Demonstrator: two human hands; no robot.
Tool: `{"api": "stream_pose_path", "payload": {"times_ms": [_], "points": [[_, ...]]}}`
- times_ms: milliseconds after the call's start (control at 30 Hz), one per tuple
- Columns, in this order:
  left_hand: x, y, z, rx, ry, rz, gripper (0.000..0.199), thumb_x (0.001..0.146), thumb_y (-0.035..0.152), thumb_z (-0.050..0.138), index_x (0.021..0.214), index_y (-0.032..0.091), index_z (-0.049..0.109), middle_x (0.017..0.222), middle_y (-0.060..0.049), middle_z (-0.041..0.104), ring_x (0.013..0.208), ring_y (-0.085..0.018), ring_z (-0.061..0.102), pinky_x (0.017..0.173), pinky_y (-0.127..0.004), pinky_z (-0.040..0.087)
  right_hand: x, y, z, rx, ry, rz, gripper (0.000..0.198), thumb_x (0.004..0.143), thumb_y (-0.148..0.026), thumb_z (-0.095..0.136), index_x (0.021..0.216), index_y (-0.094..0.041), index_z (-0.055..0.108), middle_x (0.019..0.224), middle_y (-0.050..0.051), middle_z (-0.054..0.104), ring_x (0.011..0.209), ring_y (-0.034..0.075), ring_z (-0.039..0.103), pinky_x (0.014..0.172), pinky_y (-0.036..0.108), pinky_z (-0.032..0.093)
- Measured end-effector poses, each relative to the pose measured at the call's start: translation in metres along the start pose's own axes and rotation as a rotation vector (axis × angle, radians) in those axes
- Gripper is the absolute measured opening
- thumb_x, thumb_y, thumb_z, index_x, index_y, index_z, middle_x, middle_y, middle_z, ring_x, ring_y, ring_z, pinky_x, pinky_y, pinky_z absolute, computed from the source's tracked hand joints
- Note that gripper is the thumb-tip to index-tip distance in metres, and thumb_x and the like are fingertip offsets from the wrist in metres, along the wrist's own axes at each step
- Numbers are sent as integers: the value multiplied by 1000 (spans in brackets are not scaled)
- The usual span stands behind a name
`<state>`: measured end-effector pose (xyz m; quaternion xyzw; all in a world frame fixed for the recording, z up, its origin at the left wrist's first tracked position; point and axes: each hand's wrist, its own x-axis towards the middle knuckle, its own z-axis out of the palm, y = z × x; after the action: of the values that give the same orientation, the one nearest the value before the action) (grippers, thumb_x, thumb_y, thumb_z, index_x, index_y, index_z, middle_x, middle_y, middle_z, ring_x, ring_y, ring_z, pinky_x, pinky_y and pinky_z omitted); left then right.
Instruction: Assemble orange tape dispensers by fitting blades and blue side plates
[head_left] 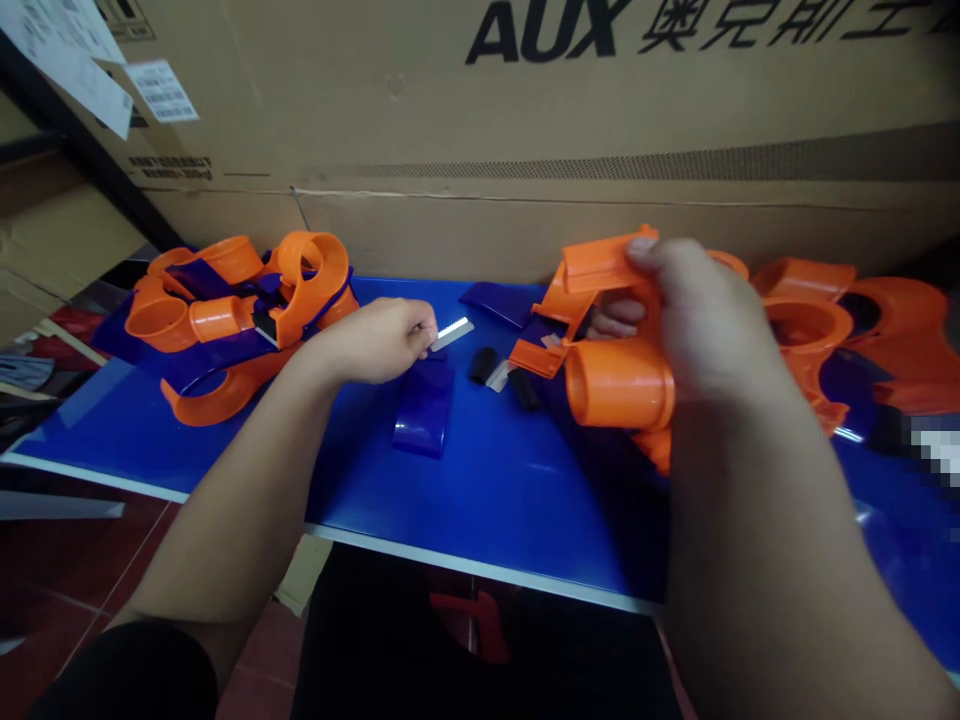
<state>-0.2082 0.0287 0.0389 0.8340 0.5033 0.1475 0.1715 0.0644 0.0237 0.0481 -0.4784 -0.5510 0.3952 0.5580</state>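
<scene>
My left hand (397,338) is closed in a pinch on a small serrated metal blade (452,334), whose toothed edge points away to the right. Just below it a dark blue plastic piece (424,408) lies on the table. My right hand (697,320) is wrapped around an orange plastic tape dispenser frame (619,385), held a little above the tabletop. Between my hands are two black pieces (484,365) and another metal blade (498,376). A second blue plastic piece (501,302) sits farther back, partly behind the orange frame.
A pile of orange and blue dispensers (232,300) stands at the left of the blue table (480,490). More orange parts (817,320) lie at the right, partly behind my forearm. A large cardboard box (390,120) rises along the back edge.
</scene>
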Motion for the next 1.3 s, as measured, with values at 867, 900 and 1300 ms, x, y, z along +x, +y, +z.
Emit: {"api": "stream_pose_path", "payload": {"times_ms": [867, 900, 1300], "points": [[4, 37, 40, -60, 437, -160, 58, 103, 52, 51, 144, 11, 54, 140, -21, 66, 135, -33, 60, 116, -50, 45, 2, 47, 34, -654, 59, -89, 31, 91, -53, 63, 83, -23, 64, 79, 7, 74, 79, 26, 68, 76, 39, 50], [-2, 46, 40, -59, 437, -151, 61, 102, 54, 52, 146, 12, 52, 141, -21, 66, 135, -34, 61, 116, -51, 45, 2, 48, 35, -657, 53, -90, 29, 90, -51, 66, 86, -22, 66, 81, 7, 75, 80, 26, 69, 79, 39, 51], [-104, 29, 70, 47, 48, -378, 124, 80, 89, 58, 172, 27, 4, 178, -22, 8, 166, -43, 6, 131, -67, 17, -7, 46, 40, -701, 100, -195, 30, 87, -48, 69, 98, -20, 72, 100, 12, 81, 97, 31, 75, 93, 47, 57]]}}
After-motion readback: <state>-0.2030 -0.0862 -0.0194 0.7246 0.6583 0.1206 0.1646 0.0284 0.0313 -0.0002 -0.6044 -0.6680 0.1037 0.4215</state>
